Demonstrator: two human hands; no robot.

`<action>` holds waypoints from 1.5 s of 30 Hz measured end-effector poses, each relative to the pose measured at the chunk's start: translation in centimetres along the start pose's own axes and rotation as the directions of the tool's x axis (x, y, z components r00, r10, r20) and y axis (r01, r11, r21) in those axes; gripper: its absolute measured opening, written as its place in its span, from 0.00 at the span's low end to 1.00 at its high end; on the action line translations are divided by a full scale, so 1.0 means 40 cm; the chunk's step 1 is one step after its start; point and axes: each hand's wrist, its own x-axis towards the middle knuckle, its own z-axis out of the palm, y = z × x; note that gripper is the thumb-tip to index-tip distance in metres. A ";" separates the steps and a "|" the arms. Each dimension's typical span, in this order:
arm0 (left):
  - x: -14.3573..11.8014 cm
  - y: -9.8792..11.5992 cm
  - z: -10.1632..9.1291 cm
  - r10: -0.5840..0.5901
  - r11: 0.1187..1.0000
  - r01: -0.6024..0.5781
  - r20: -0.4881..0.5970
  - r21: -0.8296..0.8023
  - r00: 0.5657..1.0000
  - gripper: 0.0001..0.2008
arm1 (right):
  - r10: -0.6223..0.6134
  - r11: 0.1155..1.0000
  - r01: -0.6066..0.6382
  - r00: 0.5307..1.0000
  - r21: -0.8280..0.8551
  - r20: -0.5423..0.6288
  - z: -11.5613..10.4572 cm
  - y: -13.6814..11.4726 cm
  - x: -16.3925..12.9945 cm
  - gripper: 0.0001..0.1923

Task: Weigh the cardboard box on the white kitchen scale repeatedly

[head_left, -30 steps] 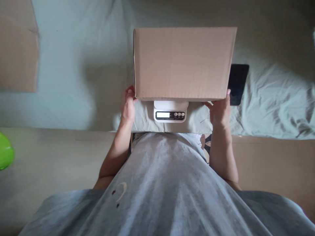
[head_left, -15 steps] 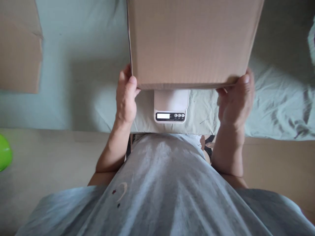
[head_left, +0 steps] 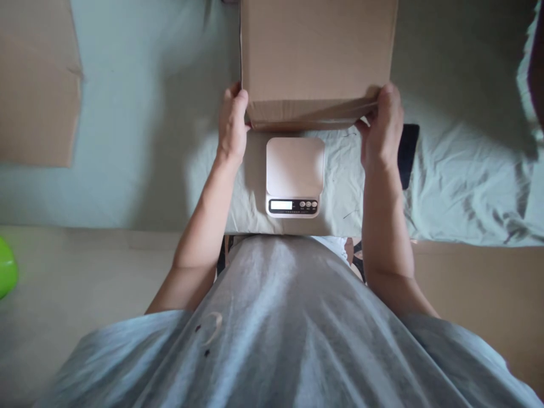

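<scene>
Between my hands is a brown cardboard box [head_left: 317,54], its far part cut off by the top of the view. My left hand [head_left: 233,124] grips its near left corner, thumb on the side and fingers partly hidden behind. At the near right corner, my right hand [head_left: 382,124] is closed on the box with the thumb on top. Just on my side of the box, a white digital kitchen scale [head_left: 294,170] lies with nothing on its plate. Its small display is lit, but I cannot read it.
A pale green cloth [head_left: 127,113] covers the surface. Flat cardboard [head_left: 38,102] lies at the left. A dark flat object, perhaps a phone [head_left: 408,156], is beside my right wrist. Something bright green [head_left: 6,269] shows at the left edge, below the surface's front edge.
Both hands have moved the box farther away and lower, closer to the cloth. The scale's whole plate now shows, and the dark flat object has come into sight.
</scene>
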 end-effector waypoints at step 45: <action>-0.164 0.078 -0.072 0.097 0.990 -0.082 0.130 -0.111 0.987 0.24 | 0.033 0.994 -0.040 0.997 0.102 0.071 -0.041 -0.108 -0.149 0.19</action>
